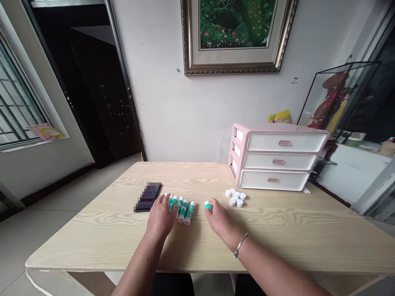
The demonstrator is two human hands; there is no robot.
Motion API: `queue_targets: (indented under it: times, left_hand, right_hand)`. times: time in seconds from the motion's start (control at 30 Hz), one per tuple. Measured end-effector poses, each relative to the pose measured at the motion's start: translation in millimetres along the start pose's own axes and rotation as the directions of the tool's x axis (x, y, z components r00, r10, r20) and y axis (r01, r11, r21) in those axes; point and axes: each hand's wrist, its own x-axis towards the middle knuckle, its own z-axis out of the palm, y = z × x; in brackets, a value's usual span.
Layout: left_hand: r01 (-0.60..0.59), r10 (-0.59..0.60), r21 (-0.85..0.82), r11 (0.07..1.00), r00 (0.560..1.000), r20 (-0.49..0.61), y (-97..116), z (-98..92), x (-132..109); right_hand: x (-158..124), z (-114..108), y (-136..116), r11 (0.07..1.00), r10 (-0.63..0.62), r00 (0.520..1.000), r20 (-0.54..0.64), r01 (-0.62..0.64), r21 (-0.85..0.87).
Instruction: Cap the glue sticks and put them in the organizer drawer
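Several green-and-white glue sticks (189, 213) lie side by side in a slanted row on the table. Over the row's left end rests my left hand (162, 216), its thumb and fingers apart, touching the nearest sticks and partly hiding them. My right hand (217, 216) is closed around another glue stick (207, 205), to the right of the row; only the upper end of that stick shows above the fingers. Beyond my right hand, a cluster of several small white caps (236, 197) sits on the tabletop.
A dark phone-like slab (149, 197), partly pixelated, lies left of my left hand. The pale wooden table (92, 238) holds a pink-and-white drawer unit (277, 158) at the back right, with a yellow packet (280, 116) behind its top. A wall stands behind the table.
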Motion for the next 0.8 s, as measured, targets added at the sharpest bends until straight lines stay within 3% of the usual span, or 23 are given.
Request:
queue_targets:
  times: [0.1, 0.37, 0.63, 0.8]
  left_hand:
    - [0.038, -0.041, 0.048, 0.998, 0.997, 0.065, -6, 10.6, 12]
    - [0.114, -0.125, 0.123, 0.986, 0.989, 0.079, -5, 35.3, 16]
    - [-0.013, 0.003, 0.104, 0.995, 0.995, 0.096, 12, 43.0, 5]
    - [-0.194, 0.204, -0.093, 0.977, 0.972, 0.118, 12, 45.4, 5]
  right_hand:
    - [-3, 2, -12, 0.994, -0.048, 0.998, -0.027, 0.045, -0.100]
    - [-1, 25, -21, 0.959, -0.206, 0.974, -0.093, 0.181, -0.220]
    - [-16, 45, -8, 0.949, -0.296, 0.940, -0.169, 0.270, -0.161]
    - [-9, 47, 23, 0.948, -0.283, 0.953, -0.111, 0.261, -0.181]
